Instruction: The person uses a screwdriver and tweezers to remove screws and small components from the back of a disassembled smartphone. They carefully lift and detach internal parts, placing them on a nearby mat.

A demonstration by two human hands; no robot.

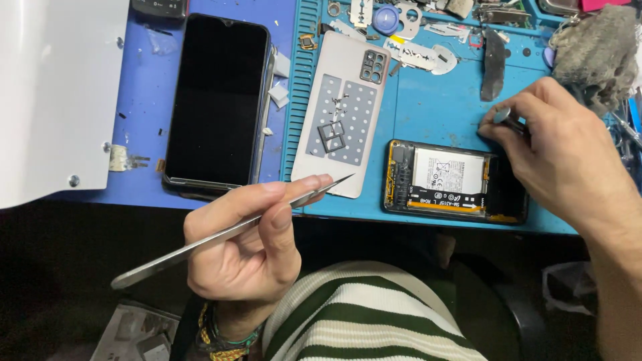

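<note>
Opened phone (455, 182), battery exposed, lies on the blue mat (428, 113) at the tabletop's near edge. Right hand (568, 154) arches over its top corner, fingers pinching a small screwdriver (505, 117). Left hand (247, 244), palm up, grips slim metal tweezers (221, 237) beside the pale back cover (341, 113).

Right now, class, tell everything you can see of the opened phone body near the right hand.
The opened black phone body with its white battery lies flat on the blue work mat, back cover off. An orange strip edges its lower side, dark circuitry its left end. The right hand, holding a small dark tool, covers its right end.
</note>
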